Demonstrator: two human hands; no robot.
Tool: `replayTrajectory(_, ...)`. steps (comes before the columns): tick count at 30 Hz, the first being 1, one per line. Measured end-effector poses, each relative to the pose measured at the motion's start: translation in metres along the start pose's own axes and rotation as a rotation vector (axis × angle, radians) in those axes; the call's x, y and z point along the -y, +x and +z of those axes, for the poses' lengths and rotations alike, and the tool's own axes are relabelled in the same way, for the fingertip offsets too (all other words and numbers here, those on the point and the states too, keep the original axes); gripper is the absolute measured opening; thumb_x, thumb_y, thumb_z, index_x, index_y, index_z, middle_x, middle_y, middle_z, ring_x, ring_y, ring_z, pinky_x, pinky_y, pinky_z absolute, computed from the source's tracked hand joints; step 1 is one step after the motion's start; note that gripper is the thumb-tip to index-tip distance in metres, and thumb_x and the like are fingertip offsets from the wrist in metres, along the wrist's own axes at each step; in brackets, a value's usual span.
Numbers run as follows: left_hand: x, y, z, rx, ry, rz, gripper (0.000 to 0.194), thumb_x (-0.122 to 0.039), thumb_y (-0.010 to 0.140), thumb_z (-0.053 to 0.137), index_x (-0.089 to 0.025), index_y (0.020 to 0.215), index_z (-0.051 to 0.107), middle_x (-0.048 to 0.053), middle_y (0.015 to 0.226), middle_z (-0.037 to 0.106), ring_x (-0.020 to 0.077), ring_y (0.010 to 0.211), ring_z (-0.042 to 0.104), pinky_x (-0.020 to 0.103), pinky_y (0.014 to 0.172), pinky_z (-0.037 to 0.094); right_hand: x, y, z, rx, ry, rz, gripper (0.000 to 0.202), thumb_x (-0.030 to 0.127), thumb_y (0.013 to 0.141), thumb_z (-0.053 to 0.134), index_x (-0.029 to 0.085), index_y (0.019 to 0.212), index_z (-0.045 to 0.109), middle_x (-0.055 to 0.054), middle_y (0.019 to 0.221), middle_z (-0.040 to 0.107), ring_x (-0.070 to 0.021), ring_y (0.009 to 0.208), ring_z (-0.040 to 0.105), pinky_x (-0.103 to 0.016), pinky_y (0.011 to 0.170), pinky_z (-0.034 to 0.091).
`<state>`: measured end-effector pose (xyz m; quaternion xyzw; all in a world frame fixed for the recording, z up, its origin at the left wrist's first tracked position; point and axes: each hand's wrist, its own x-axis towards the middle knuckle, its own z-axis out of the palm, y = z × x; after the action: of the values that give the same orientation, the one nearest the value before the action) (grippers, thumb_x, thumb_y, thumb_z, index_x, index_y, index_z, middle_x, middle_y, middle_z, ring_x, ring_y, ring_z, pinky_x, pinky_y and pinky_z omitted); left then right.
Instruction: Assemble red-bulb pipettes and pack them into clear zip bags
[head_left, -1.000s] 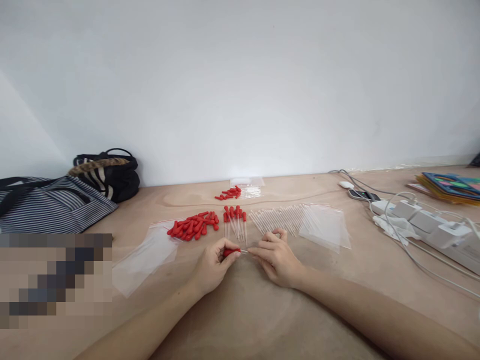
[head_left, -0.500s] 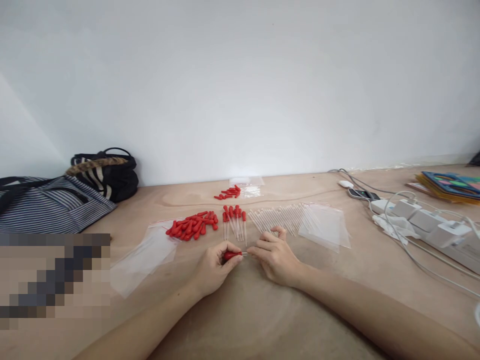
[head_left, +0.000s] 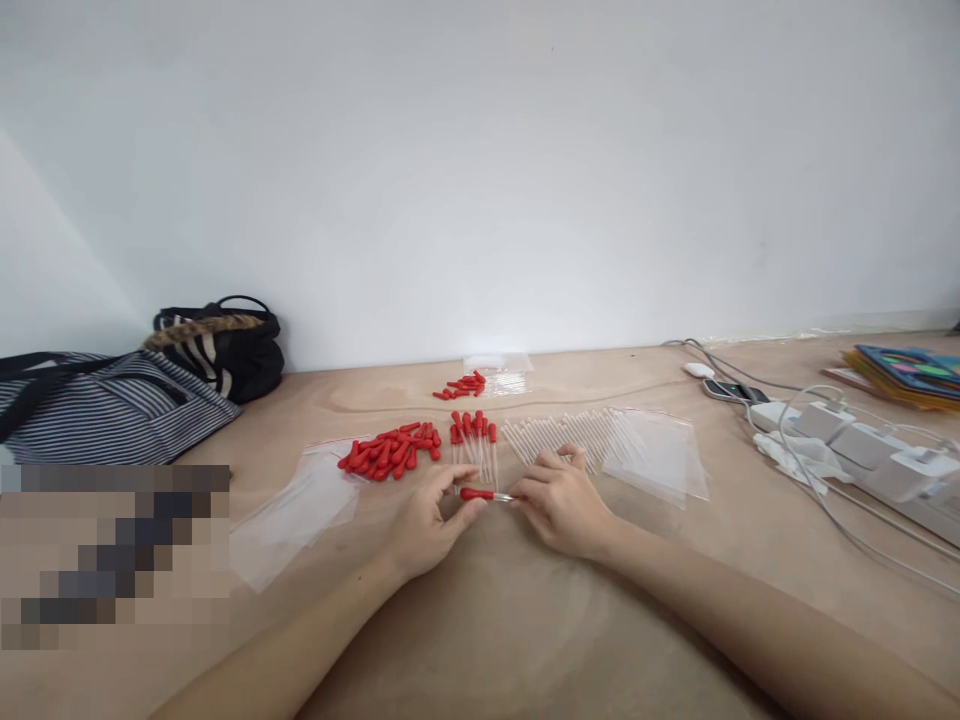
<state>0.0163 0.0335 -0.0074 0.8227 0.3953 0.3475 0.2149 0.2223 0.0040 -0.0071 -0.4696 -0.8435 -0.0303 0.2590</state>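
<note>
Left hand [head_left: 429, 522]: stood part-open around one bulb [head_left: 475, 494]
Right hand [head_left: 560, 503]: pinched one glass tube [head_left: 502, 497]
Dropper: one, was between the hands
Capped tubes [head_left: 467, 424]: about seven, lay beyond
Loose bulbs [head_left: 390, 453]: heaped, uncountable

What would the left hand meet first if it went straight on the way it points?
The left hand would probably meet the red bulb on the glass tube first; whether they touch now is unclear.

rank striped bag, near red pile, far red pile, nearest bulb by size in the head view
As they look, largest first:
1. striped bag
2. near red pile
3. far red pile
4. nearest bulb
The far red pile lies farther back, which shrinks it.
</note>
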Motion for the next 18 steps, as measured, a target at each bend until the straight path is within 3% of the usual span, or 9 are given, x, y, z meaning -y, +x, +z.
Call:
replayTrajectory(3,0.015,0.010,-0.013,-0.186,0.334,0.073,0.016,-0.026,0.079,0.049,-0.018,0.089,0.059,0.005,0.086,0.060,0.0211,0.085,0.051,0.036,0.079,0.040,-0.002,0.009,-0.001,0.000,0.014,0.228,0.018,0.023,0.079,0.046,0.021,0.074,0.063,-0.002,0.070,0.064,-0.0161,0.076,0.048,-0.035,0.072,0.017)
replayTrajectory(7,0.036,0.020,-0.024,-0.192,0.640,0.064,0.011,-0.022,0.076,0.053,-0.019,0.081,0.063,0.005,0.081,0.057,0.0227,0.081,0.049,0.037,0.075,0.038,-0.002,0.030,0.008,0.040,-0.003,0.498,0.020,0.026,0.080,0.044,0.021,0.084,0.063,-0.004,0.070,0.065,-0.0191,0.080,0.052,-0.033,0.071,0.019)
replayTrajectory(13,0.047,0.025,-0.026,-0.130,0.780,0.105,0.019,-0.020,0.077,0.054,-0.022,0.092,0.065,0.005,0.082,0.054,0.0225,0.081,0.046,0.034,0.070,0.038,0.000,0.062,0.025,0.106,-0.102,0.596,0.024,0.027,0.078,0.043,0.017,0.092,0.060,-0.009,0.078,0.065,-0.0229,0.087,0.054,-0.037,0.077,0.020)
replayTrajectory(18,0.049,0.028,-0.030,-0.046,0.811,0.111,0.018,-0.021,0.080,0.052,-0.020,0.091,0.066,0.005,0.076,0.052,0.0214,0.075,0.045,0.032,0.068,0.038,-0.004,0.067,0.031,0.094,-0.089,0.606,0.027,0.035,0.080,0.044,0.017,0.091,0.060,-0.010,0.082,0.065,-0.0237,0.091,0.053,-0.038,0.081,0.021)
